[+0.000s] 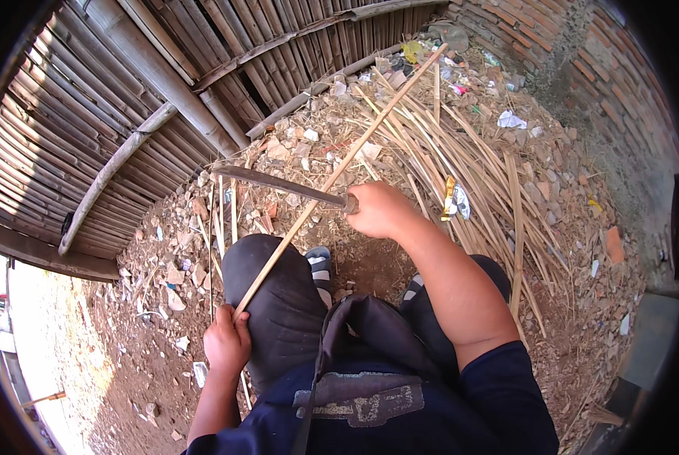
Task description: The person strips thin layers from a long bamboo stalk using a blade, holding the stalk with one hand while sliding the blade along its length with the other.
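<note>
Now, bamboo strip: slanting over the left knee, far end among the cut strips.
Left hand: clenched round its near end.
Right hand: gripping the knife, blade crossing the strip.
Behind: bamboo fence.

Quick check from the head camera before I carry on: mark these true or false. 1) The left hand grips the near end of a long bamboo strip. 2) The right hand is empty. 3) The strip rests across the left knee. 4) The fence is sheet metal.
1) True: the left hand grips the bamboo strip at its near end.
2) False: the right hand holds a long knife by its handle.
3) True: it lies over the left knee.
4) False: the fence is bamboo.
</note>
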Motion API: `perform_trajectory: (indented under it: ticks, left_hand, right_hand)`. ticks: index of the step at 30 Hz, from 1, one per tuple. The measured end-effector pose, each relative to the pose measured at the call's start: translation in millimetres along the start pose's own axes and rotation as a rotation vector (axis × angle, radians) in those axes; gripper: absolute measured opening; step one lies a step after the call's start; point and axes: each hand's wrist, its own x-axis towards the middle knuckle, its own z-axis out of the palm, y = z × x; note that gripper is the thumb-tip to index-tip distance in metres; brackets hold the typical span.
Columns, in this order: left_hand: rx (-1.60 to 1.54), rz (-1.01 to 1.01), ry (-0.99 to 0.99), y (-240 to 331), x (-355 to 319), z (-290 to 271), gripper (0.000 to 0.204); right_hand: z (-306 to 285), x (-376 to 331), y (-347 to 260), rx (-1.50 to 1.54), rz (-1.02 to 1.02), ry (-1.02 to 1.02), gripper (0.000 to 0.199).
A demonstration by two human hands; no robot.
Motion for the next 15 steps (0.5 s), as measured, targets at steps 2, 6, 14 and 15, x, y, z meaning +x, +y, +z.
perform_trajectory:
  ticks: [2, 6, 14, 15]
  left_hand:
    - [-0.041, 0.006, 0.001, 0.4, 0.9, -0.1, 0.023]
    - [-0.037, 0.009, 0.000, 0.6, -0.2, -1.8, 0.023]
    - [0.008, -0.027, -0.031, 4.8, 1.1, -3.2, 0.023]
    - [0.008, -0.029, -0.035, 4.2, 0.2, -2.3, 0.023]
  right_hand:
    - [-0.4, -1.7, -7.5, -0.005, 0.004, -0.026, 0.031]
    - [-2.6, 1.2, -6.9, -0.067, -0.034, -0.067, 0.030]
    - [-3.2, 3.5, 4.3, -0.001, 0.037, 0.005, 0.032]
    - [-4.3, -0.1, -2.5, -0.001, 0.040, 0.001, 0.032]
